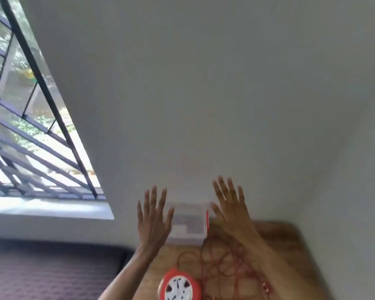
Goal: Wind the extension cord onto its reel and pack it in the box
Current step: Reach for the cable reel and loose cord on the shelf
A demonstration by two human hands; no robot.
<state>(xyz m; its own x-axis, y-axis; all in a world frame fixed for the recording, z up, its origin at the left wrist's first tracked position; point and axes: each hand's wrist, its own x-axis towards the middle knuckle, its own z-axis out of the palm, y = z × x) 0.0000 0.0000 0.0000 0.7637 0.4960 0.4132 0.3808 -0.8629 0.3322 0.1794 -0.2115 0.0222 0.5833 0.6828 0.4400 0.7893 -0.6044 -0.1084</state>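
A red reel with a white hub (179,286) stands at the near edge of a wooden table (279,241). Red extension cord (223,265) lies unwound in a loose tangle to its right. A white box (187,224) sits at the table's far side against the wall. My left hand (153,217) and my right hand (231,205) are raised above the table with fingers spread, one on each side of the box. Neither hand holds anything. The view is blurred.
A plain grey wall (225,83) rises right behind the table. A barred window (30,126) fills the left side. A dark patterned mattress (48,273) lies below it, left of the table.
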